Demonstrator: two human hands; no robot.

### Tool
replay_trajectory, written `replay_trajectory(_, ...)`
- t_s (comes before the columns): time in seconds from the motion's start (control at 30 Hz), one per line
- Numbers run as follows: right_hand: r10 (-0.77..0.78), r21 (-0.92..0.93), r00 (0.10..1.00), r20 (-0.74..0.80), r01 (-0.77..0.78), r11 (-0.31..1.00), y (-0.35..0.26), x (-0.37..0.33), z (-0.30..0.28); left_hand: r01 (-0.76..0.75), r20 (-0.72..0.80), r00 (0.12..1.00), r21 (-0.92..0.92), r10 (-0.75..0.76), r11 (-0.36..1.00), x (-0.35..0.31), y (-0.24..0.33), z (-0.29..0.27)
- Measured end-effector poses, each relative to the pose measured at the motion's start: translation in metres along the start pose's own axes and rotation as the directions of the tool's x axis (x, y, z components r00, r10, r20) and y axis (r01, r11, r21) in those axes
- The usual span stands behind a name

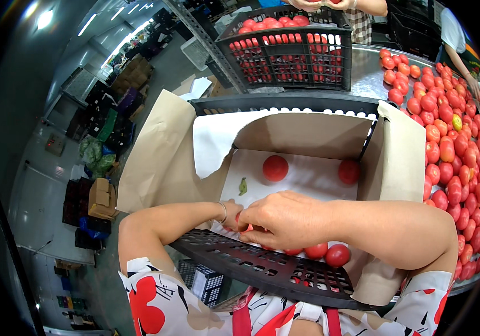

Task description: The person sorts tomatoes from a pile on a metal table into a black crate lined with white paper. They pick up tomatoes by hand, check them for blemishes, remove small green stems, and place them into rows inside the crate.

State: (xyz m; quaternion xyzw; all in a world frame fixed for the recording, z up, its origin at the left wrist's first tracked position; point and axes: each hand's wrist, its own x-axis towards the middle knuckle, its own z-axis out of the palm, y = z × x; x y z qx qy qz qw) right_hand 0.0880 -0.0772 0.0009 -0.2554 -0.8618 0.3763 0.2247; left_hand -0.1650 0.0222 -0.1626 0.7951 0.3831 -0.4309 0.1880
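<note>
My right hand curls over a tomato at the crate's near wall, probably gripping it; my left hand, mostly hidden, touches beside it.

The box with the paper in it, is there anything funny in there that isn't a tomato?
Yes. A small green leafy scrap lies on the white paper lining, left of a lone tomato. It stands out because everything else in the crate is round and red.
</note>
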Motion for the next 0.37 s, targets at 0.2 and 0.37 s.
replay_trajectory(0.2, 0.202, -0.037, 0.945, -0.258, -0.219, 0.975, 0.015, 0.004, -0.009, -0.611, -0.593, 0.745, -0.423, 0.305, 0.669, -0.036, 0.022, -0.09)
replay_trajectory(0.37, 0.496, 0.001, 0.826, -0.269, -0.515, 0.857, 0.024, 0.006, -0.025, -0.323, -0.341, 0.932, -0.935, -0.124, 0.144, -0.077, 0.041, -0.137)
